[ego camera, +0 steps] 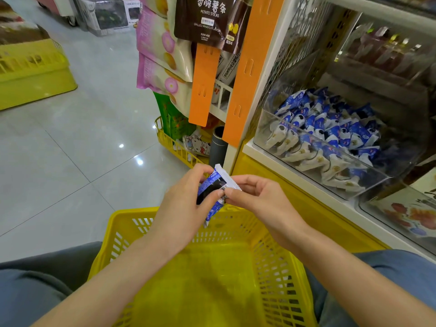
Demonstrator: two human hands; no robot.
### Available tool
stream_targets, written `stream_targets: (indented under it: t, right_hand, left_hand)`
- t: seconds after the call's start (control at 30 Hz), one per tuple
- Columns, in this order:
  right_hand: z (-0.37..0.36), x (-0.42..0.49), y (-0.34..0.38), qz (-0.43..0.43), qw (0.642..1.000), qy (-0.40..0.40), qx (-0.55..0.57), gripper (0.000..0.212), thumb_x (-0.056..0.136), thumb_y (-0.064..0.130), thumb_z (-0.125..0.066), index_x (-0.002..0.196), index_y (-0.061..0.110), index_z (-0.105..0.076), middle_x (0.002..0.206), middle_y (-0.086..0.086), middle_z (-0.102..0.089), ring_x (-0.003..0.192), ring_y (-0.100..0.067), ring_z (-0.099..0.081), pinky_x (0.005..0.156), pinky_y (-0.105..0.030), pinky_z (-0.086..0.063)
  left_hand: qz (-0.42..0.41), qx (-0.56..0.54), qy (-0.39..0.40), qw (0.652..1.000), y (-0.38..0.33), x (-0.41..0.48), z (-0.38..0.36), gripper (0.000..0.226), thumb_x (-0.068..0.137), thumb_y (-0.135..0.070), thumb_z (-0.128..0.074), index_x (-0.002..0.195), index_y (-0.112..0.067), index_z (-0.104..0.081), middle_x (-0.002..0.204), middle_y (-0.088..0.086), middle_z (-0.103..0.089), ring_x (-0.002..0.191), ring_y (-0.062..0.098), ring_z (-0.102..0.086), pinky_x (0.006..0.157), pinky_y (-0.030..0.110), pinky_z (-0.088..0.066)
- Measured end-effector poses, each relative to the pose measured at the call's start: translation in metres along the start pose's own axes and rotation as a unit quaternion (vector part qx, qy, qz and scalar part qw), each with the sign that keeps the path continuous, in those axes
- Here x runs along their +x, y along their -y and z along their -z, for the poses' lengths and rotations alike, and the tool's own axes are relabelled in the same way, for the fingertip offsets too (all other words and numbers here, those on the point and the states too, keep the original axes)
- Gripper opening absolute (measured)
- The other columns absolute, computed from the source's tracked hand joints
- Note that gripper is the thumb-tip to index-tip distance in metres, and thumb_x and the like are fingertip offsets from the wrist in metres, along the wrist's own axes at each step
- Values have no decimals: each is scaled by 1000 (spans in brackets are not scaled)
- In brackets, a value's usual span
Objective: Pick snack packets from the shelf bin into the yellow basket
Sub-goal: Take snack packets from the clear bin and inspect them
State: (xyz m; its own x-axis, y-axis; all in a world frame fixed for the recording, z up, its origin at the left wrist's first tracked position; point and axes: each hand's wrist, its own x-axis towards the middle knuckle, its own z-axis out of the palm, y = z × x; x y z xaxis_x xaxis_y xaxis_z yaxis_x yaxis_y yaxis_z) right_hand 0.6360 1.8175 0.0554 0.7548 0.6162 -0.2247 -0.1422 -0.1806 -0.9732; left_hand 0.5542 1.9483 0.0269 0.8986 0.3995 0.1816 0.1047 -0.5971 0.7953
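Observation:
A blue, white and black snack packet (213, 188) is held above the far rim of the yellow basket (278, 267), which sits on my lap. My left hand (181, 208) grips the packet's left side. My right hand (257, 197) pinches its right edge between thumb and fingers. The clear shelf bin (266, 135) to the right holds several more blue and white packets (330, 128). The basket's bottom looks bare where my arms do not hide it.
Orange strips (203, 86) with hanging snack bags stand beside the shelf, above a small yellow rack (169, 142). Another yellow crate (30, 72) sits on the tiled floor at the far left. A lower clear bin (405, 215) with red-printed packs is at the right.

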Motion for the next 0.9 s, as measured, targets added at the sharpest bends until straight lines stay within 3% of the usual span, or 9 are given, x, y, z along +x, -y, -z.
stream_targets:
  t: [0.1, 0.23, 0.47, 0.63, 0.73, 0.8, 0.9]
  right_hand:
    - [-2, 1, -2, -5, 1000, -10, -1, 6, 82, 4, -65, 87, 8, -67, 89, -11, -71, 74, -12, -66, 68, -18, -56]
    - [-1, 4, -6, -16, 999, -35, -4, 10, 81, 9, -68, 92, 8, -68, 87, -6, -72, 67, -2, -64, 59, -12, -50]
    - [-2, 1, -10, 26, 997, -62, -28, 6, 82, 13, -68, 87, 14, -71, 75, 2, -71, 63, 3, -63, 56, -9, -46]
    - [-3, -1, -12, 56, 995, -58, -67, 6, 80, 12, -69, 83, 17, -70, 79, 0, -72, 71, -5, -67, 65, -17, -54]
    - [-4, -1, -12, 69, 991, -62, -101, 5, 83, 14, -67, 87, 14, -68, 89, -6, -72, 83, -18, -68, 72, -28, -57]
    - [-6, -1, -10, 42, 995, -54, -73, 6, 87, 19, -62, 90, 14, -64, 95, -10, -69, 88, -20, -68, 70, -28, -58]
    - [-5, 0, -5, -48, 998, -7, -28, 31, 92, 39, -48, 105, 13, -60, 102, -7, -68, 90, -17, -68, 66, -25, -58]
  left_hand:
    - [-20, 44, 6, 999, 0, -1, 1, 27, 89, -34, -56, 115, -32, -47, 100, -16, -57, 95, 16, -58, 84, 37, -47]
    - [-37, 65, -30, 997, -2, -2, -2, 36, 89, -33, -55, 123, -25, -45, 116, -7, -50, 101, 15, -54, 80, 33, -49]
    - [-54, 140, -29, 988, -3, -6, -2, 25, 86, -39, -56, 102, -21, -59, 97, -8, -62, 86, 15, -61, 68, 33, -50]
    - [0, 40, -27, 999, -2, -4, -4, 13, 83, -31, -63, 90, -21, -60, 87, -11, -62, 78, 4, -60, 70, 33, -53]
    - [-15, 17, -46, 999, -3, -3, -4, 9, 84, -18, -65, 85, -19, -56, 86, -7, -61, 77, 8, -60, 69, 34, -54]
    - [-54, 37, -36, 997, -3, -3, -2, 10, 85, -13, -64, 84, -17, -55, 86, -7, -56, 74, 8, -54, 70, 31, -50]
    - [-118, 81, 13, 990, -5, -4, 2, 5, 89, -13, -59, 86, -14, -54, 92, -7, -50, 76, 8, -49, 68, 32, -46]
